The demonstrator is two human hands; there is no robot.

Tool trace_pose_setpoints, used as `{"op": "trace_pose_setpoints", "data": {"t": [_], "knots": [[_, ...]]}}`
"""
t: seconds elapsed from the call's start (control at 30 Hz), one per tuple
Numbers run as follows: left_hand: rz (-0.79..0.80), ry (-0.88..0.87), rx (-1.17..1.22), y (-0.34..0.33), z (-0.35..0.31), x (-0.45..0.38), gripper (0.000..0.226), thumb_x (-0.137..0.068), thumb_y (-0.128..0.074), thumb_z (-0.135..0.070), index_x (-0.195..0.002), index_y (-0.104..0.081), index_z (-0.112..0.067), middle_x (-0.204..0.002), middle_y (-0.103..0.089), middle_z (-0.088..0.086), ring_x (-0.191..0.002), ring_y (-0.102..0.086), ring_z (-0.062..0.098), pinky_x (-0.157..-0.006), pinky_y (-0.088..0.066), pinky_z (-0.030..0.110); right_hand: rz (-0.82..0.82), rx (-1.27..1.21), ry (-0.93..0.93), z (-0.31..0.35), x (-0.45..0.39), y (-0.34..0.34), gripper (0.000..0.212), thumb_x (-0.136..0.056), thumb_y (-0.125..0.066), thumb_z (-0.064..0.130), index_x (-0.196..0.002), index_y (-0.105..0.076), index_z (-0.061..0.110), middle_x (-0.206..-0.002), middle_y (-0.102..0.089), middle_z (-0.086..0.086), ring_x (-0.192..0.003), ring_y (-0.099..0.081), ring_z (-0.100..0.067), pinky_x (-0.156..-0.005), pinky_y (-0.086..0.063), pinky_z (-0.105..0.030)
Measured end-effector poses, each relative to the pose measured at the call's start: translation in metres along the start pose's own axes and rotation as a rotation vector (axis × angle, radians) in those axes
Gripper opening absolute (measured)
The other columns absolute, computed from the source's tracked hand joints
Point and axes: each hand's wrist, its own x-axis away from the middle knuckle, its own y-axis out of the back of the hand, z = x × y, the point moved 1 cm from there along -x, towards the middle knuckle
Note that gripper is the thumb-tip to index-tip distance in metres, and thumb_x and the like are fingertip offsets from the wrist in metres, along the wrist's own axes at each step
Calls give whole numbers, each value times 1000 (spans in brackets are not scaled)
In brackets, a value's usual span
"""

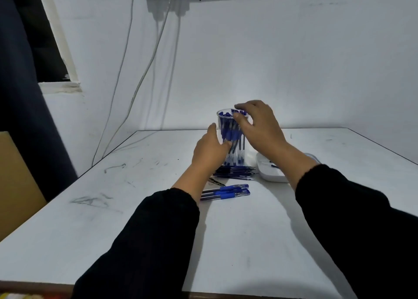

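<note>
Black sleeves point(147, 242) cover my forearms over the white table point(248, 253). Farther out, loose blue pens point(226, 191) lie beside a heap of dark refills point(236, 171). Behind them stands the clear cup point(235, 145), packed with pens. My left hand point(210, 150) wraps its lower side and my right hand point(257, 124) curls over its rim. A white tray point(269, 172) sits just right.

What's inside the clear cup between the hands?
Blue-capped pens stand upright, caps up, filling the clear cup. The left hand covers its lower left wall and the right hand its right rim, so the full count stays hidden.
</note>
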Motion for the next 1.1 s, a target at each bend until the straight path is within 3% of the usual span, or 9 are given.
{"op": "trace_pose_setpoints", "data": {"t": [0.13, 0.23, 0.4, 0.47, 0.53, 0.6, 0.9, 1.1], "knots": [[-8, -27, 68, 6, 9, 26, 37, -91, -58, -22, -127, -55, -19, -122, -61, 3, -111, -56, 17, -96, -44, 34, 152, -116, -53, 3, 52, 4, 21, -96, -55, 22, -113, -66, 22, -105, -60, 7, -93, -55, -7, -84, -43, -24], [41, -43, 77, 7, 19, 47, 23, -91, -57, -14, -112, -66, -17, -110, -67, 0, -100, -60, 13, -89, -46, 26, 319, -39, -129, -6, 84, -1, 23, -96, -55, 18, -114, -70, 20, -104, -65, 6, -96, -59, -9, -83, -42, -23], [125, -54, -71, 7, 37, 62, 21, -91, -56, -7, -101, -72, -16, -96, -66, -5, -73, -57, -4, -61, -39, 0, 488, 151, -121, -20, 101, -11, 26, -96, -54, 20, -117, -69, 17, -116, -67, -2, -102, -60, -16, -84, -44, -24], [123, -62, -127, 7, 38, 63, 20, -90, -57, -8, -102, -72, -14, -98, -65, -4, -79, -59, 1, -68, -41, 3, 507, 186, -99, -21, 101, -11, 25, -96, -53, 16, -115, -70, 17, -114, -68, -5, -101, -61, -18, -89, -47, -29], [130, -59, -175, 6, 39, 63, 20, -89, -59, -10, -101, -73, -15, -104, -67, -2, -92, -61, 12, -84, -48, 22, 502, 203, -83, -21, 101, -10, 27, -95, -53, 12, -115, -70, 17, -114, -69, -5, -103, -61, -19, -90, -47, -29], [139, -51, -199, 5, 40, 62, 19, -87, -60, -11, -99, -74, -16, -106, -68, 1, -97, -61, 16, -90, -48, 32, 491, 204, -65, -19, 102, -10, 27, -93, -55, 10, -113, -71, 16, -113, -69, -4, -102, -61, -18, -88, -46, -27], [129, -120, -211, 4, 40, 64, 15, -88, -62, -35, -94, -73, -27, -91, -69, -3, -86, -60, 16, -82, -50, 37, 302, -118, -209, -19, 100, -7, 21, -88, -62, 4, -102, -74, 13, -92, -65, 3, -85, -58, -8, -80, -39, -18], [49, -321, -339, 3, 37, 67, 19, -92, -56, -36, -102, -69, -28, -91, -65, -2, -93, -49, 18, -86, -34, 32, 275, -231, -253, -18, 102, -7, 23, -86, -65, 3, -100, -74, 19, -95, -65, 6, -90, -61, -8, -79, -42, -14]]}}
